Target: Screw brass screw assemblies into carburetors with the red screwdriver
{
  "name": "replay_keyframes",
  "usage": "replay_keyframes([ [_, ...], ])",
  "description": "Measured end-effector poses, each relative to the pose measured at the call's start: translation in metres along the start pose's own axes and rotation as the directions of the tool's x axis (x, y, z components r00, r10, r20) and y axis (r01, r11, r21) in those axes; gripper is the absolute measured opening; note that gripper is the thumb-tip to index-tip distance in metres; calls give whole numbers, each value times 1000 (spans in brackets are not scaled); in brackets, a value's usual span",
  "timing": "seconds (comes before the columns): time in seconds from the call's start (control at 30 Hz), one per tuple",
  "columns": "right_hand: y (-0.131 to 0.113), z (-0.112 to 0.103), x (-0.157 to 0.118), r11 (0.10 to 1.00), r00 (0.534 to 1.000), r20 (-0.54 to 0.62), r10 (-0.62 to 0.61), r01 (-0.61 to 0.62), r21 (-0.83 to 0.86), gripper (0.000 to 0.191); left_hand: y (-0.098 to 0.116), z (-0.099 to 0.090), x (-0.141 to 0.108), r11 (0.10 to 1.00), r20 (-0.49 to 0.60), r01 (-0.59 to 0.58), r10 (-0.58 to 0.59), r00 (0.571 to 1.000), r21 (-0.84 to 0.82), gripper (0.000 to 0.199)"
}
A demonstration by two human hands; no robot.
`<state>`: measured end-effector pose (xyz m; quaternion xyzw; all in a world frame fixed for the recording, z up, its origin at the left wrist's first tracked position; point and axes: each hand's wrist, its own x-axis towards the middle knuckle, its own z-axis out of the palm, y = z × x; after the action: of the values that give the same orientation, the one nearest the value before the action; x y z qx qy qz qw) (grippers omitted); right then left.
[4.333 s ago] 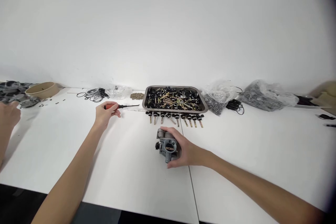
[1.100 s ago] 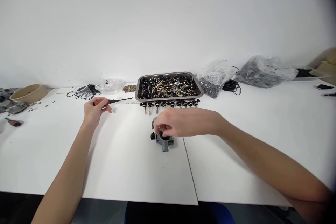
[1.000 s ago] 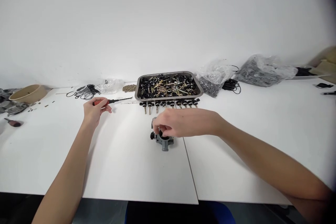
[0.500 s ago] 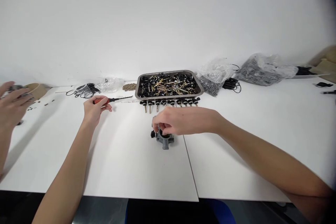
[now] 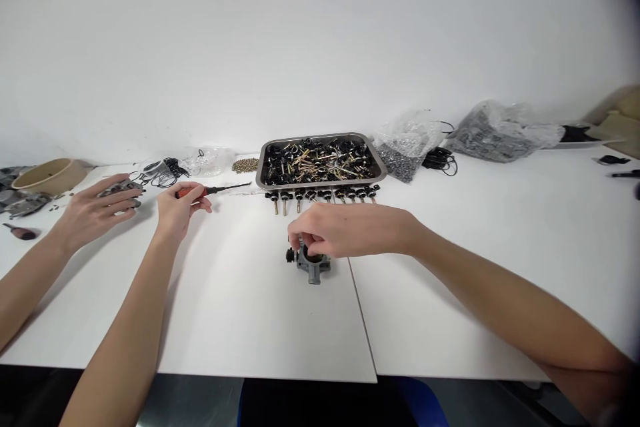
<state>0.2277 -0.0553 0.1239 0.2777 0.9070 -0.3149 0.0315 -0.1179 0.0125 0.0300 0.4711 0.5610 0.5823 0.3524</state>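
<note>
A screwdriver with a red handle (image 5: 199, 192) lies in my left hand (image 5: 176, 208), its dark shaft pointing right over the table. My right hand (image 5: 330, 228) is bent down over a grey metal housing (image 5: 314, 268), with its fingers curled and closed at the far side of the round opening. Those fingertips are partly hidden, and anything small between them does not show. From the housing's left side sticks out a black knob-like fitting (image 5: 291, 255). The housing rests on the white table.
Behind the housing, several black-headed brass fittings (image 5: 300, 197) line a metal tray (image 5: 383, 177) of similar parts. Brass bits (image 5: 245, 165) lie left of it, plastic bags (image 5: 500, 137) right. At left, a co-worker's hand (image 5: 100, 210) covers another grey part (image 5: 123, 188) near a beige bowl (image 5: 50, 180).
The co-worker's hand has come rightward and down onto the table with a grey part, uncovering the beige bowl. My two hands, the screwdriver and the housing stay practically where they were.
</note>
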Motion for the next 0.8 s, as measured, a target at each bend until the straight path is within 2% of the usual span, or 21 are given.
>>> replay_keyframes([
  [0.37, -1, 0, 0, 999, 999, -30, -30, 31, 15, 21, 2, 1, -1, 1000, 0, -3, 3, 1000, -5, 24],
  [0.8, -1, -1, -1, 1000, 1000, -22, 3, -3, 16, 21, 2, 1, -2, 1000, 1, -4, 4, 1000, -3, 27],
])
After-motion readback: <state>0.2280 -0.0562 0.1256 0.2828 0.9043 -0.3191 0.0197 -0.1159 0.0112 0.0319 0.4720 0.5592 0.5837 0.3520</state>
